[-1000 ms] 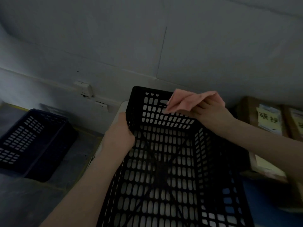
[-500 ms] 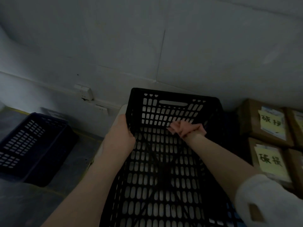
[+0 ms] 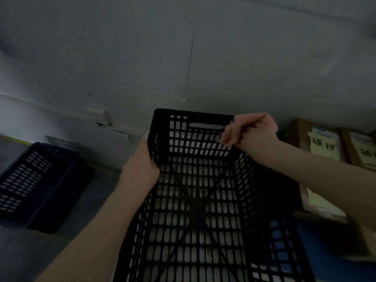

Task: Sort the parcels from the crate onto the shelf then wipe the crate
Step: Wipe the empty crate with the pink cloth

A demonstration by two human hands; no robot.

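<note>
Head view, dim light. Centre: black slotted crate (image 3: 193, 115), seen from above w/ open top toward camera; slotted floor and walls in view, handle slot in far wall. Far rim close to pale wall (image 3: 244, 68).

L hand (image 3: 142, 167): clamped on crate's left wall nr far-left corner, wrapped over rim. Bare forearm entering from lower left.

R hand (image 3: 256, 133): fingers curled tight round pinkish cloth (image 3: 228, 133). Cloth bunched, sticking out on hand's left side. Held at far wall's upper right, just below rim and beside handle slot, overlapping top rows of slots; contact w/ wall not certain. Bare forearm reaching over crate's right wall from right edge of frame.

Left bkgd: second dark slotted crate (image 3: 38, 180) on grey floor (image 3: 30, 251), well apart from first. Above it, white fitting (image 3: 99, 117) on wall w/ narrow trunking running right.

Right bkgd: cardboard parcels (image 3: 301, 135) side by side, each w/ yellow handwritten label (image 3: 323, 147), partly hidden behind R forearm. Below forearm, more cardboard and pale paper, blurred. Blue surface (image 3: 325, 251) at lower right, beside crate.

White edge (image 3: 145, 135) showing just outside far-left corner, by L fingertips; nature unclear.
</note>
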